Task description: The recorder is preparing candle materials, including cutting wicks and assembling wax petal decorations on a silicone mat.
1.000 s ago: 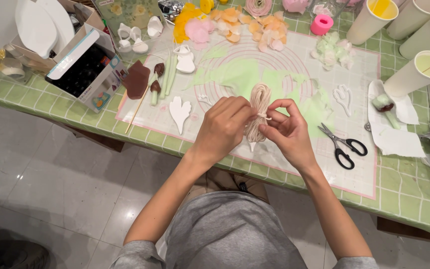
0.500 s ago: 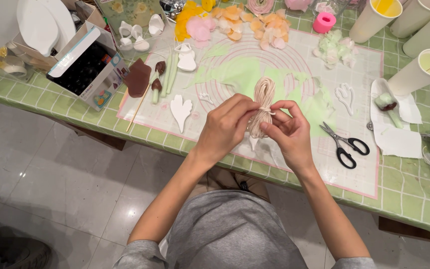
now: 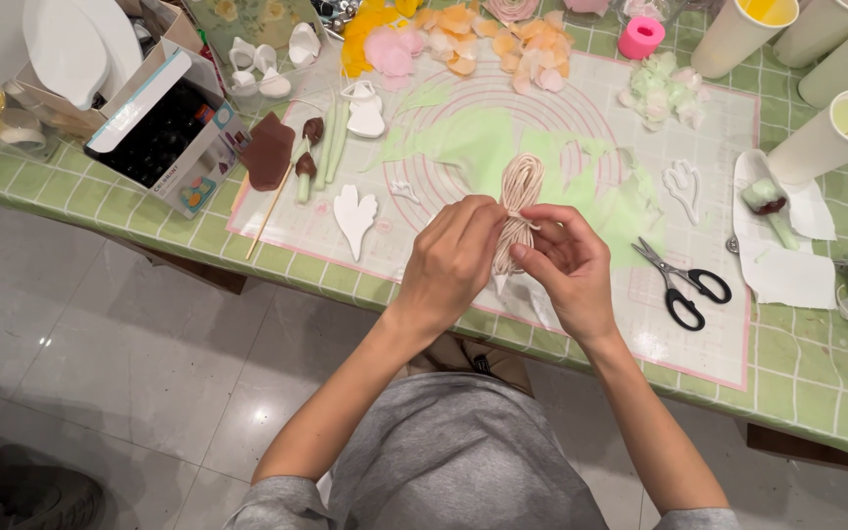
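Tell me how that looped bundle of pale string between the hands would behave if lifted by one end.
The string bundle is probably floppy: its loops bulge above the pinch of the left hand and right hand. Likely light. The strands look loose, so it might unravel.

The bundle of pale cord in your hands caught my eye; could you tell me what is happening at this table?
A person in a grey top holds a looped bundle of pale cord over a pink-edged work mat. The left hand grips it around the middle, while the right hand pinches it at the same spot from the other side. Black-handled scissors lie on the mat just right of the hands, untouched. White petal cutouts, green stems and paper cups sit around them.
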